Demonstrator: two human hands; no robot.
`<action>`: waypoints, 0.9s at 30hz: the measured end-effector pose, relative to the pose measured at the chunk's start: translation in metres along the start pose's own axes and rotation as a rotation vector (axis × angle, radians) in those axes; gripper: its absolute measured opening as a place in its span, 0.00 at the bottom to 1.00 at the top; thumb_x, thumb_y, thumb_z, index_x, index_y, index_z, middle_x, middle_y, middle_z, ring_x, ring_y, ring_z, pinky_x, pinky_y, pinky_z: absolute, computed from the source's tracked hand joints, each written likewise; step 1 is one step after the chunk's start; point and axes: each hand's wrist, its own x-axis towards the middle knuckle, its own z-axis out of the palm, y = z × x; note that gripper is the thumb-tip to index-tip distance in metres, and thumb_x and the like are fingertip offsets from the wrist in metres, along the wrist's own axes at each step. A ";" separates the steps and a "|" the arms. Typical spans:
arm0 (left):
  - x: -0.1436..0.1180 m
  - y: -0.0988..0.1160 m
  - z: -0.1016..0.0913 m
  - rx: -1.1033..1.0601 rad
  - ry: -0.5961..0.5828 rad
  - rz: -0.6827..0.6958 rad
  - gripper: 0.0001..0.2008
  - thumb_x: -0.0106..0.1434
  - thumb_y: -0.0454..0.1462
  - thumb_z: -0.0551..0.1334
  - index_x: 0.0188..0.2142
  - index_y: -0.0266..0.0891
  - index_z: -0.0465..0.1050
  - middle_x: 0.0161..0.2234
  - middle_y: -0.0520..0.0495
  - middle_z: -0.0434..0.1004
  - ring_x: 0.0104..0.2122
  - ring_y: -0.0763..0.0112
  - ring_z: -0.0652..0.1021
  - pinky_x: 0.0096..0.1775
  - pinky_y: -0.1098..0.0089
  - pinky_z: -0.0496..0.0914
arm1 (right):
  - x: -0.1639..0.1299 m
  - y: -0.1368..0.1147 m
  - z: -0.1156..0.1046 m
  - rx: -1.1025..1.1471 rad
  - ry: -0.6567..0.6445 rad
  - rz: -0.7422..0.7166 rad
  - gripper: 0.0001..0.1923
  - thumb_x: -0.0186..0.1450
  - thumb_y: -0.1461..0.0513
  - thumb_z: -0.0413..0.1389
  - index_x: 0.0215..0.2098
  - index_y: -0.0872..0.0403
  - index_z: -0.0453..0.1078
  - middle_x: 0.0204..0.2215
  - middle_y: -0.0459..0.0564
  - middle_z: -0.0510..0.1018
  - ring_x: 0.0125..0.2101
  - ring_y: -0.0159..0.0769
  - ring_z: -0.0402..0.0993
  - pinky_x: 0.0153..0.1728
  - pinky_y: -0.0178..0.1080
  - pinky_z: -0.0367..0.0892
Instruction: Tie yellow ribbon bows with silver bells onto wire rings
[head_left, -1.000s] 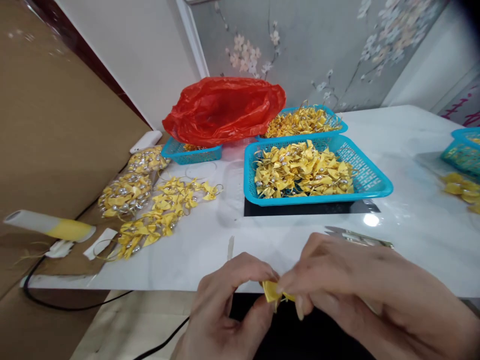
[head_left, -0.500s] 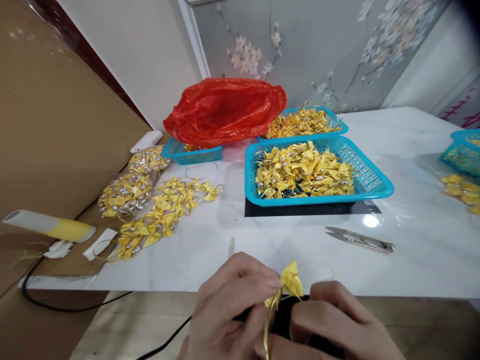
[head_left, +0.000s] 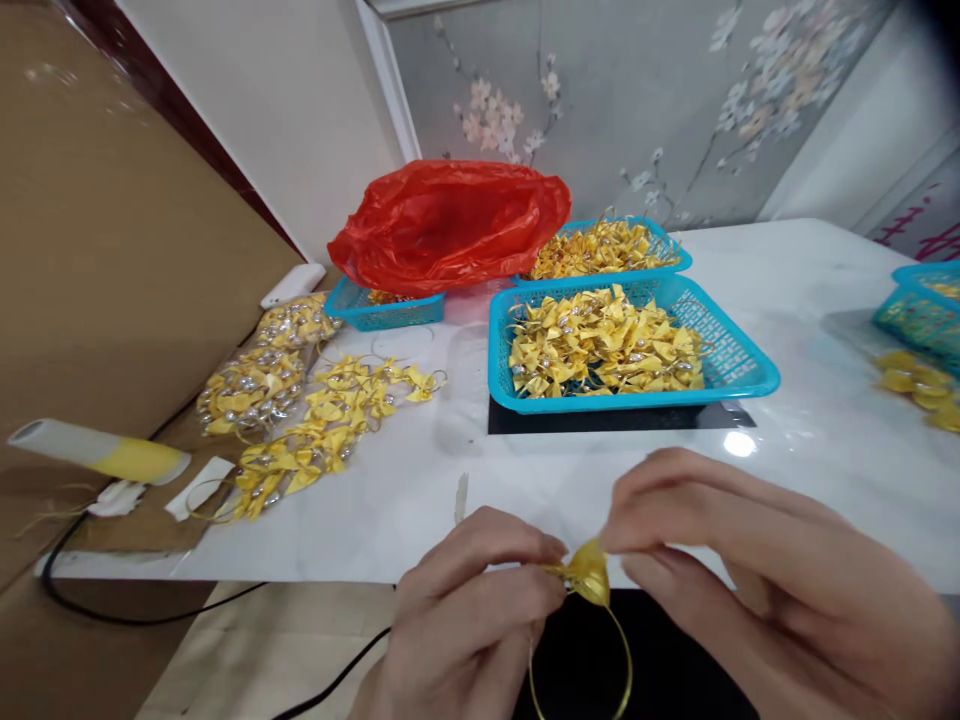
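Between my hands, at the table's front edge, is a small yellow ribbon bow (head_left: 589,574) with a thin gold cord looping down below it. My left hand (head_left: 480,610) is closed in a pinch on the bow's left side. At its right edge, the thumb and fingertips of my right hand (head_left: 750,570) are pinched together on the ribbon. My fingers cover part of the bow. More yellow bows with silvery beads (head_left: 322,420) lie loose on the table to the left. The thread snips seen earlier are hidden behind my right hand.
A blue basket (head_left: 750,375) full of bows stands ahead, with another basket (head_left: 679,262) behind it. A red plastic bag (head_left: 450,215) rests on a third basket (head_left: 390,315). Farther left are bagged bows (head_left: 251,390) and a yellow-white tube (head_left: 112,452). Another basket (head_left: 919,310) stands far right.
My right hand has risen from the lower edge to the bow's right side and pinches it there, covering the thread snips. The bow has turned, and its cord now hangs as a loop.
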 end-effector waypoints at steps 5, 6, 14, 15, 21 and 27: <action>-0.001 0.002 -0.001 0.072 -0.119 -0.053 0.16 0.60 0.21 0.60 0.38 0.44 0.76 0.40 0.45 0.75 0.35 0.68 0.78 0.34 0.72 0.74 | 0.020 0.001 0.005 -0.001 -0.281 0.172 0.09 0.68 0.70 0.54 0.34 0.50 0.71 0.32 0.40 0.76 0.31 0.26 0.72 0.33 0.30 0.66; -0.002 0.002 -0.001 0.082 -0.137 -0.054 0.16 0.60 0.21 0.60 0.38 0.43 0.75 0.39 0.45 0.75 0.35 0.68 0.78 0.34 0.72 0.74 | 0.020 0.002 0.006 -0.017 -0.313 0.191 0.10 0.68 0.71 0.54 0.34 0.50 0.71 0.32 0.40 0.76 0.32 0.26 0.72 0.34 0.30 0.65; 0.001 -0.002 -0.001 0.040 -0.163 -0.108 0.15 0.61 0.22 0.61 0.37 0.42 0.77 0.37 0.45 0.80 0.34 0.68 0.80 0.35 0.72 0.75 | 0.021 0.003 0.009 -0.110 -0.429 0.167 0.13 0.66 0.74 0.48 0.28 0.54 0.64 0.29 0.44 0.70 0.29 0.30 0.67 0.31 0.36 0.61; 0.002 -0.002 0.000 0.019 -0.157 -0.115 0.14 0.61 0.22 0.61 0.37 0.42 0.78 0.36 0.44 0.81 0.34 0.68 0.81 0.35 0.73 0.75 | 0.023 0.004 0.010 -0.074 -0.395 0.156 0.13 0.66 0.74 0.48 0.28 0.54 0.63 0.29 0.44 0.70 0.29 0.30 0.66 0.31 0.35 0.61; 0.005 -0.001 0.007 -0.237 -0.082 -0.223 0.09 0.61 0.26 0.63 0.33 0.40 0.77 0.30 0.45 0.83 0.30 0.68 0.81 0.34 0.70 0.76 | 0.038 0.022 0.015 0.633 -0.044 0.421 0.09 0.71 0.60 0.53 0.32 0.53 0.64 0.32 0.45 0.70 0.30 0.29 0.69 0.22 0.28 0.64; -0.002 0.000 0.007 -0.404 0.021 -0.454 0.09 0.55 0.25 0.66 0.31 0.39 0.78 0.26 0.49 0.80 0.26 0.73 0.78 0.29 0.75 0.73 | 0.036 0.046 -0.002 0.969 0.247 0.563 0.07 0.66 0.61 0.61 0.33 0.52 0.66 0.29 0.40 0.71 0.19 0.20 0.64 0.21 0.25 0.70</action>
